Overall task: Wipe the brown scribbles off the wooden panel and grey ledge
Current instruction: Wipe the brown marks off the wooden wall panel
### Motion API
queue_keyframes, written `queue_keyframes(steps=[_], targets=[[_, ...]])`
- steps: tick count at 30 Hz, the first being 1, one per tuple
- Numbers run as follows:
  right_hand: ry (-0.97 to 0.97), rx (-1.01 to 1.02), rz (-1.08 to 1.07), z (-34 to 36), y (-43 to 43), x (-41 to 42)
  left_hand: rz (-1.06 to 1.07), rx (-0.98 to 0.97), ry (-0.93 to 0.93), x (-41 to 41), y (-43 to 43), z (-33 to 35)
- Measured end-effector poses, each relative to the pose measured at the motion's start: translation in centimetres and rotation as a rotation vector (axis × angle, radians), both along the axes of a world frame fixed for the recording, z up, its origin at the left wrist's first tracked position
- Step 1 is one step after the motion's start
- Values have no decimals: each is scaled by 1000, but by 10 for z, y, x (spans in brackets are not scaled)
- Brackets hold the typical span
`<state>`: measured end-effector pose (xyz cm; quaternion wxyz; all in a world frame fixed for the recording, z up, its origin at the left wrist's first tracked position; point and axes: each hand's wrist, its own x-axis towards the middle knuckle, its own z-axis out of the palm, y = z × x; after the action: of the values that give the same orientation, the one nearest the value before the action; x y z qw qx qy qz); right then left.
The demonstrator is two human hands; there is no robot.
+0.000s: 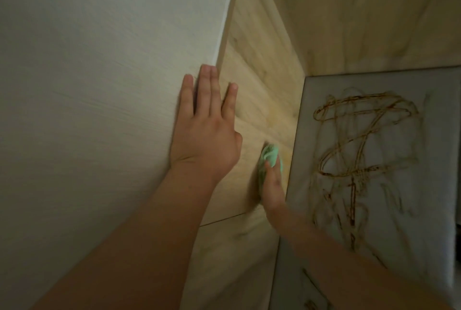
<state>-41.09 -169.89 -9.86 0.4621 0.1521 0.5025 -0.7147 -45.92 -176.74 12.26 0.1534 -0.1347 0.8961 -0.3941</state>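
Observation:
A light wooden panel runs up the middle of the view, with a faint yellowish smear near its lower part. My right hand presses a crumpled green cloth flat against that panel with straight fingers. My left hand lies flat with straight fingers on the front edge where the white surface meets the panel. To the right, the grey ledge carries dense brown scribbles across most of its face. The picture is blurred around the right hand.
A large white panel fills the left side. Another wooden board closes the back above the ledge. A seam crosses the wooden panel below my right hand.

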Motion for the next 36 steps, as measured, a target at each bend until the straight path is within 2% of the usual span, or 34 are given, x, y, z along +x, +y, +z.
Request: queue_keyframes(steps=[3,6,9,11,17,20,22,24,27,29,32,36], targets=[[50,-68,70,10,24,35,1,-3,-6,0,1,0],[-10,96,117,-40,8,-6,-6,15,6,0,2,-2],[-145,203,80,-86,-4,-44,-16,-1,4,1,2,-5],[-152,229,23,-100,-5,-42,-29,-7,5,-2,2,-7],[-108,131,91,-68,8,3,-25,-46,-30,-2,-3,2],[-106,113,132,-75,12,4,-27,-51,-9,4,-1,4],[-109,185,131,-105,12,2,-57,-9,13,6,3,0],[-169,238,36,-148,8,-6,-56,32,19,9,8,-7],[-201,209,32,-197,-22,-53,-81,-30,60,1,-2,-8],[-162,204,8,-194,-30,-61,-100,-55,85,-2,-6,-3],[-120,269,26,-186,-25,-27,-98,-85,68,0,-7,-5],[-306,309,-1,-177,-14,2,-94,-84,32,5,-3,-7]])
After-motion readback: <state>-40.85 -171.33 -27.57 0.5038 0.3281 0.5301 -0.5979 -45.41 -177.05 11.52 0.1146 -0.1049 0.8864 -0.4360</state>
